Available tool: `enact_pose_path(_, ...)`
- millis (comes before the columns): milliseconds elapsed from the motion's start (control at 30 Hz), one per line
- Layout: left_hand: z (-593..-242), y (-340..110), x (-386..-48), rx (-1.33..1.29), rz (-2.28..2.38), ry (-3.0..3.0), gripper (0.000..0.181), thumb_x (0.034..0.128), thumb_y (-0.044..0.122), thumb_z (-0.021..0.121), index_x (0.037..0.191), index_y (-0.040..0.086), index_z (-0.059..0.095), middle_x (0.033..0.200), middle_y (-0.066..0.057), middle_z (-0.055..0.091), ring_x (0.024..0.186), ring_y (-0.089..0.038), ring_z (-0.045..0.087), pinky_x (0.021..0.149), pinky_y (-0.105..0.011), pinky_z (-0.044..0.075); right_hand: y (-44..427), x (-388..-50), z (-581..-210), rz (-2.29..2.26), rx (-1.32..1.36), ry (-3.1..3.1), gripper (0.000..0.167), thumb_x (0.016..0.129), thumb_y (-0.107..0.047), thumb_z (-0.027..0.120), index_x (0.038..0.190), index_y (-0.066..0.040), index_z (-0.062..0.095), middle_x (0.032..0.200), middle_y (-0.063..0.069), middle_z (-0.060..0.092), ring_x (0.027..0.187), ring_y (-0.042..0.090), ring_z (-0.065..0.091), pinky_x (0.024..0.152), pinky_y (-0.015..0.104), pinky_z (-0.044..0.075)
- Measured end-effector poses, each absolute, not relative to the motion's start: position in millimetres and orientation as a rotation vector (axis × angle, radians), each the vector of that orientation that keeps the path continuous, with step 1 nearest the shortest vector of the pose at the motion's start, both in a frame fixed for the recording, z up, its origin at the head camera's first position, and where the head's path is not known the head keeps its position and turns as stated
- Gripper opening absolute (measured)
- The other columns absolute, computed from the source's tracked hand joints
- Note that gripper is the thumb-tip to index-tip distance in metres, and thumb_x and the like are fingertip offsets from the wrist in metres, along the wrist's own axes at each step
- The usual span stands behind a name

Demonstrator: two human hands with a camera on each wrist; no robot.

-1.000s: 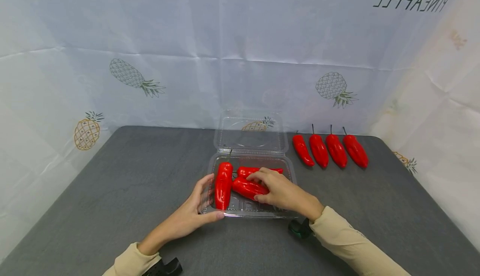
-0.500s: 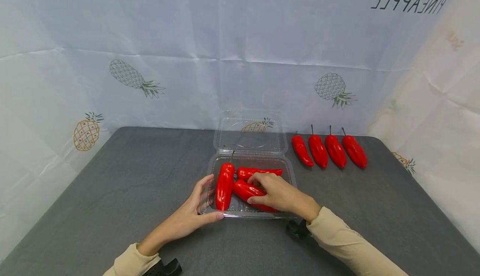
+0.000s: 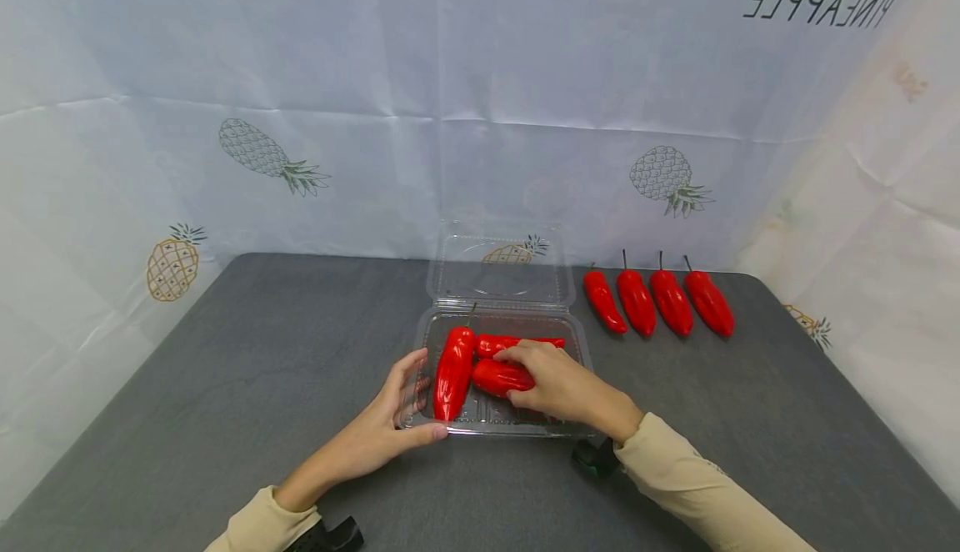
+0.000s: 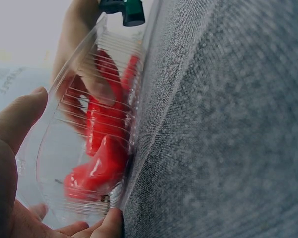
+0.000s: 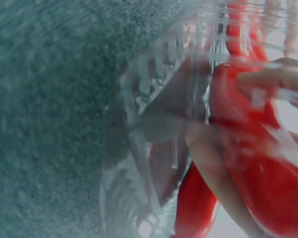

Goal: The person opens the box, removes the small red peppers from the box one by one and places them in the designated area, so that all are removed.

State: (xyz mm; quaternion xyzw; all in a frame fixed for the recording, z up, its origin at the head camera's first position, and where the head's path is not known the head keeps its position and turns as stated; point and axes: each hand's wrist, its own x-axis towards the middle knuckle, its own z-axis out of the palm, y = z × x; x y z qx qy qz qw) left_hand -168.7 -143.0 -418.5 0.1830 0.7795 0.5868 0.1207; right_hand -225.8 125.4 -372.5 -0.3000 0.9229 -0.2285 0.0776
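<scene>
In the head view a clear plastic box (image 3: 498, 430) lies with its lid folded back, holding three red peppers. My left hand (image 3: 375, 433) grips the box's left side, its thumb on the front edge. The right hand (image 3: 558, 383) holds the front right pepper (image 3: 498, 378) inside the box. Left of it a long pepper (image 3: 453, 377) lies lengthwise, leaning a little; behind, another pepper (image 3: 495, 343) lies crosswise, partly covered by the right hand. The right wrist view shows fingers around the held pepper (image 5: 278, 183) through the clear wall.
The raised clear lid (image 3: 501, 273) stands behind the box. Four-or-so, that is several, red peppers (image 3: 636, 302) with stems lie in a row at the back right of the dark grey table (image 3: 300, 327). A cloth printed with pineapples (image 3: 480, 52) hangs behind the table.
The left pepper has shifted slightly right and tilts more. The held pepper's front end swung toward me, then back to a more crosswise lie. The left hand has stayed on the box.
</scene>
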Motion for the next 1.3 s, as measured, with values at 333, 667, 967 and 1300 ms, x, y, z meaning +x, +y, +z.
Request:
enact_pose_path(333, -417.9, -142.9, -169.0, 0.528, 1.704, 2.283, 0.097, 0.0892, 0.024, 0.074, 0.157, 0.012, 0.005, 0.165, -0.014, 0.009, 0.151, -0.041, 0.022, 0.118, -0.052, 0.030, 126.5, -226.1, -373.4, -0.690, -0.869, 2.734, 0.053, 0.084, -0.017, 0.079, 0.132, -0.005, 0.060, 0.125, 0.009, 0.064, 0.107, 0.022, 0.057, 0.091, 0.041, 0.057)
enact_pose_path(667, -418.5, -142.9, -169.0, 0.530, 1.708, 2.283, 0.097, 0.0892, 0.023, 0.074, 0.157, 0.012, 0.005, 0.165, -0.015, 0.008, 0.151, -0.041, 0.022, 0.118, -0.053, 0.030, 125.3, -227.8, -375.5, -0.670, -0.909, 2.778, 0.049, 0.083, -0.021, 0.080, 0.127, -0.005, 0.064, 0.114, 0.006, 0.070, 0.096, 0.017, 0.059, 0.084, 0.037, 0.056)
enact_pose_path(967, -420.3, -143.1, -169.9, 0.541, 1.708, 2.286, 0.097, 0.0892, 0.024, 0.074, 0.157, 0.013, 0.005, 0.165, -0.013, 0.009, 0.150, -0.041, 0.023, 0.118, -0.053, 0.031, 130.1, -228.5, -366.5, -0.638, -0.928, 2.795, 0.050, 0.082, -0.017, 0.081, 0.128, -0.005, 0.065, 0.113, 0.005, 0.071, 0.092, 0.016, 0.060, 0.078, 0.030, 0.056)
enact_pose_path(1300, -420.0, -144.1, -169.0, 0.566, 1.711, 2.281, 0.097, 0.0900, 0.023, 0.074, 0.157, 0.012, 0.005, 0.166, -0.014, 0.007, 0.150, -0.040, 0.024, 0.117, -0.051, 0.031, 138.9, -227.8, -355.1, -0.602, -0.889, 2.795, 0.051, 0.082, -0.015, 0.082, 0.129, -0.004, 0.065, 0.116, 0.008, 0.069, 0.094, 0.017, 0.060, 0.078, 0.029, 0.057)
